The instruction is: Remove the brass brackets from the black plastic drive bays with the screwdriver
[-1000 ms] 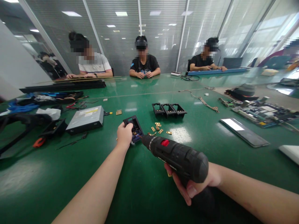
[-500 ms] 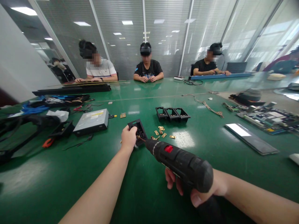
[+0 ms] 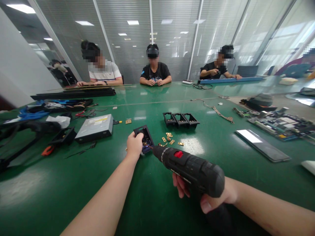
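My left hand (image 3: 135, 146) grips a black plastic frame (image 3: 144, 131) by its left side, tilted up off the table. Wrapped round the handle of a black cordless drill (image 3: 192, 168) with a red switch is my right hand (image 3: 209, 196). The drill's bit points into the lower part of the frame; whether the tip touches a screw there is too small to tell. Several small brass plates (image 3: 172, 142) lie scattered just right of the frame. Behind them stand three more black frames (image 3: 181, 119) in a row, with brass bits inside.
A silver disc drive (image 3: 94, 127) lies at left, near another black frame (image 3: 64, 135) and a tangle of blue cables (image 3: 33, 114). At right are a dark flat panel (image 3: 263, 146) and circuit boards (image 3: 283, 126). Three people sit across the green table (image 3: 147, 209).
The drill and the frame keep nearly the same place against each other. My view has shifted slightly. The person at the far right has raised one hand.
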